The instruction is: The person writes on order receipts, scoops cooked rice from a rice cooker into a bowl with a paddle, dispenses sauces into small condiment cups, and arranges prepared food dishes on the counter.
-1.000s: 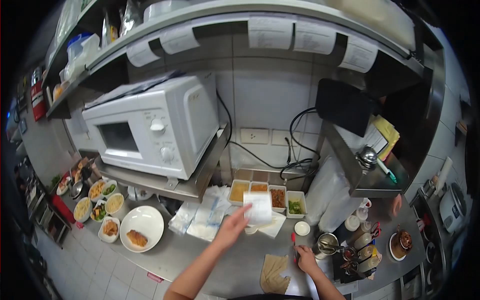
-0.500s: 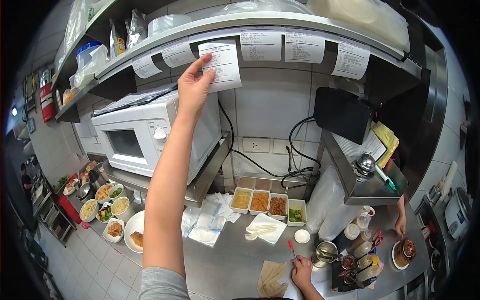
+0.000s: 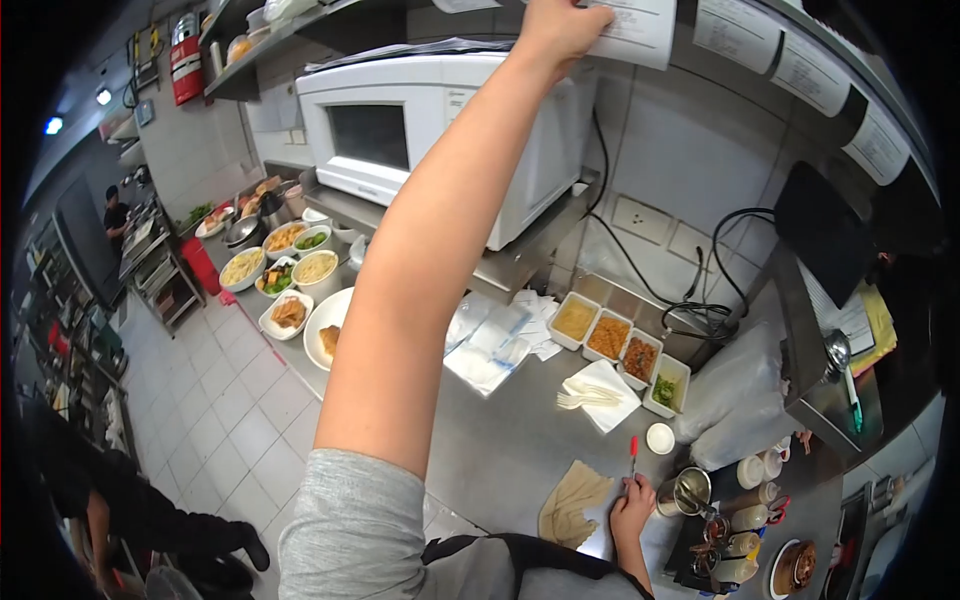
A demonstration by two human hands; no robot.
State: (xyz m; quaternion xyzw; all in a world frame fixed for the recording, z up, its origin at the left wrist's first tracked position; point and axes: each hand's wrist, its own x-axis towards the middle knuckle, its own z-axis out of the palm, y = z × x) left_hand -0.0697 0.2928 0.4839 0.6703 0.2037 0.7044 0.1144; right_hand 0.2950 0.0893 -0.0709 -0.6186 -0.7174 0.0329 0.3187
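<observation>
My left hand is raised at the top edge, its fingers pinched on a printed order slip that hangs below the shelf. Part of that hand and the slip is cut off by the frame. Low on the steel counter, my right hand has its fingers closed around a slim red-capped pen, whose red end points away from me. A beige cloth lies to the left of this hand, and a metal cup with a utensil in it stands to the right.
A microwave sits on a raised shelf behind my left arm. Food bowls crowd the counter's left end. Trays of toppings line the wall, with plastic forks on a napkin nearby. A person is at lower left.
My view has turned left and down, so everything sits further right and the slips higher. A person's dark-clothed legs have come into view at lower left. Both hands keep their holds.
</observation>
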